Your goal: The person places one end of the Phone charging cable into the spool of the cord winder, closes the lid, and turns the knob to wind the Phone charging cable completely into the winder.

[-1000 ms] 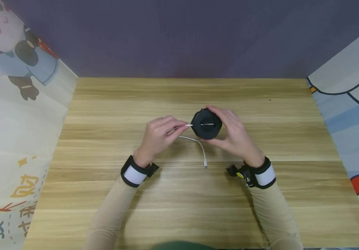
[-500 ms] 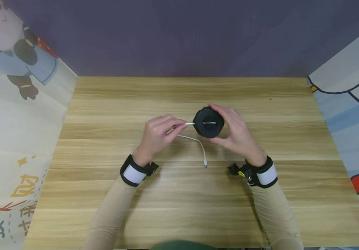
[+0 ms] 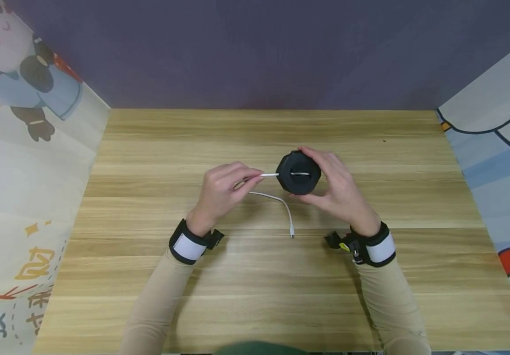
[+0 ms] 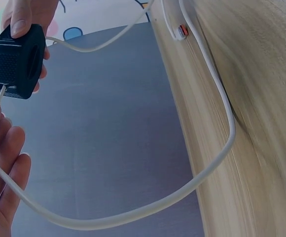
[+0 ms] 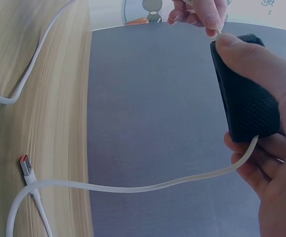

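My right hand (image 3: 337, 190) grips a black, many-sided cable winder (image 3: 298, 184) by its edges, thumb on one side and fingers on the other. A white USB cable (image 3: 270, 174) comes out of the winder on the left, and my left hand (image 3: 225, 190) pinches it between thumb and fingertips. A short piece of the cable shows in the slot at the winder's middle. In the right wrist view the cable (image 5: 128, 189) also leaves the winder (image 5: 239, 106) on its other side. Its USB plug (image 3: 292, 231), orange inside, lies on the table below the hands.
The wooden table (image 3: 273, 305) runs under both arms. A dark grey-blue panel (image 3: 273, 54) stands along its far edge. Printed walls flank it on the left (image 3: 24, 182) and right (image 3: 499, 172). A loose cable loop (image 4: 222, 98) hangs near the left hand.
The winder and my right hand have shifted a little to the right and up. My left hand has eased slightly left, and more white cable shows between its fingertips and the winder.
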### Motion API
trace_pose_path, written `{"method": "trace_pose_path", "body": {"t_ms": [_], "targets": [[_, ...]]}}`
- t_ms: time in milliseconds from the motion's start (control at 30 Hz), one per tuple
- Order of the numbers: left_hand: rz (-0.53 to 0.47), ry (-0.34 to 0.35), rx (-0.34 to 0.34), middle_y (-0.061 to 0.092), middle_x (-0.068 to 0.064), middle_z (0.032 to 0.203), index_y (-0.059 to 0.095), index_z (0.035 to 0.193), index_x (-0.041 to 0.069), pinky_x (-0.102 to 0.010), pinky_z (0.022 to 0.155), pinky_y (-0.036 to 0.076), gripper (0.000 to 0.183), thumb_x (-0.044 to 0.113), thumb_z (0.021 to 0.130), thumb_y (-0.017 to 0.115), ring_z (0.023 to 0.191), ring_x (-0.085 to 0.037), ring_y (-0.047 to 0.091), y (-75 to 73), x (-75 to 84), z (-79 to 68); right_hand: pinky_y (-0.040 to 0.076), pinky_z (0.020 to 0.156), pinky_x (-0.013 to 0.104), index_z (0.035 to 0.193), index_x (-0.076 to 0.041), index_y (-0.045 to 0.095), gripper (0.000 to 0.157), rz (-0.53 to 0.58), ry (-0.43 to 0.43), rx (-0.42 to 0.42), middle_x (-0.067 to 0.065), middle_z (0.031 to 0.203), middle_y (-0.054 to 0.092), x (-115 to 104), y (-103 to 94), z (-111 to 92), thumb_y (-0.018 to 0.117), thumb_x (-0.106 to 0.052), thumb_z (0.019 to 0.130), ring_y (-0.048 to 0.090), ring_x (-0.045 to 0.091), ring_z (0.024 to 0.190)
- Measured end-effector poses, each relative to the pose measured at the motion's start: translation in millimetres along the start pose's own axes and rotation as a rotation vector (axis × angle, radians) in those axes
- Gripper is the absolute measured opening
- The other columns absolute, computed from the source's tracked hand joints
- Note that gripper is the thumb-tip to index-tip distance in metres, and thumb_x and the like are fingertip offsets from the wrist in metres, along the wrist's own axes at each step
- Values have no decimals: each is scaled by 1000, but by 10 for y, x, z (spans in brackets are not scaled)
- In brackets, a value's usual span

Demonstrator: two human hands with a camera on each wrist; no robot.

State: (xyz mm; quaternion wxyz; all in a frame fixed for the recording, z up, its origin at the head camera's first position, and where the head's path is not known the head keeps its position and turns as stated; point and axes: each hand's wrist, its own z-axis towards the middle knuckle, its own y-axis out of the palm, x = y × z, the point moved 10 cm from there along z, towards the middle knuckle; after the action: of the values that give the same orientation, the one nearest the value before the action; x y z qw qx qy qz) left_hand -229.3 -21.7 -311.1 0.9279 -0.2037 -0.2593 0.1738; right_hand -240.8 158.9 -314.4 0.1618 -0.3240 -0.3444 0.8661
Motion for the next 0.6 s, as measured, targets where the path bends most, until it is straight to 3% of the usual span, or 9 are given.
{"method": "trace_pose_path", "body": {"t_ms": [600], "targets": [[-12,-10,9,71,-2,73,75,81,7,-22,46,44,8,9,73,77,57,-6,56,-29,-30,-3,38,99,48,140,-2,43,95,14,0,13,13,130,56,14,-23,7,86,-27,59,49,25,116]]}}
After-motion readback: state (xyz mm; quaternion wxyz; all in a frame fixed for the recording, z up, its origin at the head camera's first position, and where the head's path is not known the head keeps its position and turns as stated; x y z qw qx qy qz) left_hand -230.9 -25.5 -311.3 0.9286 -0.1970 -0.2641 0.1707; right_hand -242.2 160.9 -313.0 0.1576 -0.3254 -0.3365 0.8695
